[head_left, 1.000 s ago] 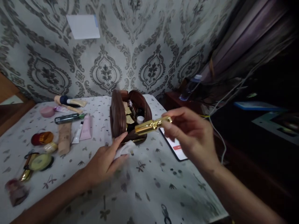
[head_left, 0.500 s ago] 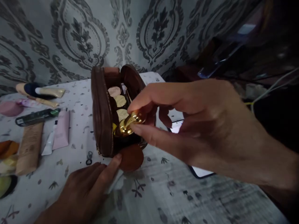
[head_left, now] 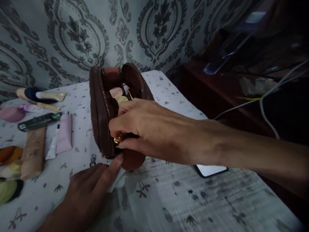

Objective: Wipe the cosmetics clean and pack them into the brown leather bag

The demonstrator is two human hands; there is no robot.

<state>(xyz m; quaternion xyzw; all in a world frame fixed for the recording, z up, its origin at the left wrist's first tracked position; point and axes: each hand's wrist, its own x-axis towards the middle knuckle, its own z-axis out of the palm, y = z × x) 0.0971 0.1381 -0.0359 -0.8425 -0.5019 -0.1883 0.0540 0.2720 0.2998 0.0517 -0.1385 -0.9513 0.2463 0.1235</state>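
Right now the right hand [head_left: 154, 129] reaches across the open top of the brown pouch [head_left: 102, 112], with thumb and fingers pinching a gold tube [head_left: 118, 139] at the pouch's near end. Only a small rounded gold end of the tube shows beneath the fingers; the rest is hidden by the hand and the pouch's dark inside, so its long axis and which way it points cannot be told. The pouch stands upright on the worktop [head_left: 169, 199], its long axis running away from the camera toward the patterned wall, its zip mouth facing up. Pale round lids show in the far half of the opening.

The left hand [head_left: 89, 190] lies low on the worktop just in front of the pouch, fingers held together, forefinger tip touching the pouch's near lower end and resting over a white cloth [head_left: 118, 182], which is mostly covered.

A phone [head_left: 211, 169] with a lit screen peeks out from under the right forearm, largely hidden. To the left lie a pink tube [head_left: 64, 133], a beige tube [head_left: 32, 151] and a dark green tube [head_left: 38, 121]; their printing is too small and blurred to read.
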